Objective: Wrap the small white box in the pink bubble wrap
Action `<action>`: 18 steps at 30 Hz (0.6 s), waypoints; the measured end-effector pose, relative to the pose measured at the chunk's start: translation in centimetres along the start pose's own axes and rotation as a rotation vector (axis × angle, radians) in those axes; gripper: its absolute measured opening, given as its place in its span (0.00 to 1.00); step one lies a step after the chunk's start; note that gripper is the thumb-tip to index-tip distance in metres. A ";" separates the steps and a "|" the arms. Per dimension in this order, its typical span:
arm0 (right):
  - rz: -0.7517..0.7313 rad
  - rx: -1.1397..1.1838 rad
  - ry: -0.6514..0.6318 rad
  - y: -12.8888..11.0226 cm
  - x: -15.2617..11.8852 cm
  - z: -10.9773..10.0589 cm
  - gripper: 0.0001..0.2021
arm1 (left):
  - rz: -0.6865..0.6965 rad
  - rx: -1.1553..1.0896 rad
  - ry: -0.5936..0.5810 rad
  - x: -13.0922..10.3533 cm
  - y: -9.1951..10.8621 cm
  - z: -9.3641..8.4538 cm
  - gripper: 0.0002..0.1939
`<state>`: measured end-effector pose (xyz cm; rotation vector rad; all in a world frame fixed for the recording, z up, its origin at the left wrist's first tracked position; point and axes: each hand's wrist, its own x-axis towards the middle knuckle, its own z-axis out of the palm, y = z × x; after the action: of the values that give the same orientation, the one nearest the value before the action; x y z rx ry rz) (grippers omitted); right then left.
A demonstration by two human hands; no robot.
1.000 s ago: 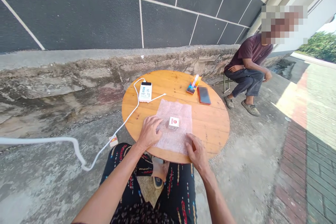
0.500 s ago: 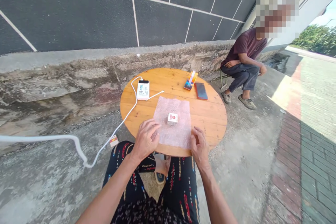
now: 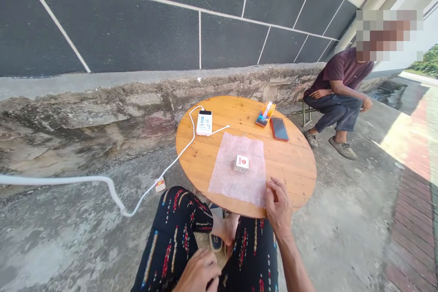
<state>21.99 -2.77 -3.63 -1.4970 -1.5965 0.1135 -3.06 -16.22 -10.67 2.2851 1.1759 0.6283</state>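
A small white box with a red mark (image 3: 241,163) stands on a translucent pinkish sheet of bubble wrap (image 3: 226,182), which lies flat on the round wooden table (image 3: 297,169). My right hand (image 3: 279,205) rests at the sheet's right edge near the front of the table. Its fingers are loosely bent with the thumb apart, and nothing shows in them. Over my lap, away from the table, is my left hand (image 3: 201,270), empty as far as it shows, with relaxed, slightly curled fingers.
At the table's back left lies a white power bank (image 3: 204,122) with a white cable (image 3: 185,148) trailing off left. A tape dispenser (image 3: 265,114) and a phone (image 3: 279,128) lie at the back right. A person (image 3: 342,86) sits on a stool beyond the table, near the wall.
My left hand has drawn back from the sheet's left side down to my lap. My right hand remains by the right edge. The view has shifted, so the table appears further right.
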 end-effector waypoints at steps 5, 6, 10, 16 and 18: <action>0.008 0.014 -0.013 -0.7 0.0 -0.4 0.10 | -0.039 -0.032 -0.054 -0.5 -0.3 0.7 0.09; -0.002 0.017 -0.036 -1.1 -0.1 -0.6 0.10 | -0.048 -0.029 -0.046 -0.2 0.0 0.3 0.09; -0.166 -0.053 -0.259 -4.3 -0.8 -1.4 0.10 | -0.017 -0.018 -0.033 0.7 0.7 -0.2 0.09; -0.338 -0.333 -0.414 -7.7 -0.9 0.0 0.11 | 0.092 -0.035 0.050 0.6 0.9 0.7 0.11; -0.344 -0.365 -0.387 -7.7 -0.7 0.6 0.09 | 0.093 -0.051 0.101 1.0 1.1 -0.5 0.11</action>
<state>15.74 -5.06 0.34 -1.5034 -2.2626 -0.0947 -2.17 -15.88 -9.47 2.2994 1.0911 0.8077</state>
